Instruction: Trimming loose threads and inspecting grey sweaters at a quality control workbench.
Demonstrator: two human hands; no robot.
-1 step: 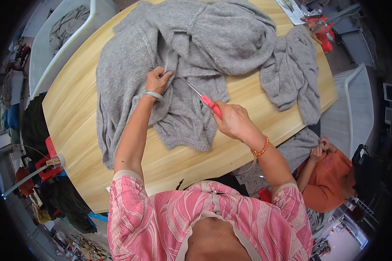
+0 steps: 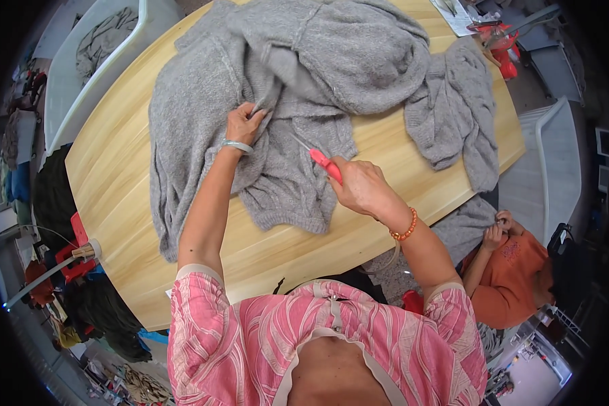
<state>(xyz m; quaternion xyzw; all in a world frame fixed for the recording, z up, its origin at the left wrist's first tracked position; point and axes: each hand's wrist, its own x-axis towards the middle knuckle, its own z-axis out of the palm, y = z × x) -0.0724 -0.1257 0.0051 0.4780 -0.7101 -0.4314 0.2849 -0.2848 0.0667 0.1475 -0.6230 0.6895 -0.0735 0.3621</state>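
Note:
A grey knitted sweater [image 2: 196,115] lies spread and bunched over the table. My left hand [image 2: 245,124], with a pale bangle at its wrist, pinches a fold of the knit near the middle of the garment. To the right, my right hand [image 2: 362,186] is closed round a red-handled air blow gun [image 2: 326,164]. Its thin metal nozzle points up and left over the sweater, close to the left fingers. A flap of knit above the left hand looks blurred by motion. My right palm hides part of the handle.
The light wooden table [image 2: 108,176] has curved edges in this view. More grey knitwear [image 2: 450,108] lies at its right. Pale bins [image 2: 132,51] stand at the far left and right. A co-worker in an orange top [image 2: 511,277] handles grey knit at the lower right.
The loose flap of knit above my left hand has shifted up and to the right. The blow gun has moved slightly left. My left hand stays in place.

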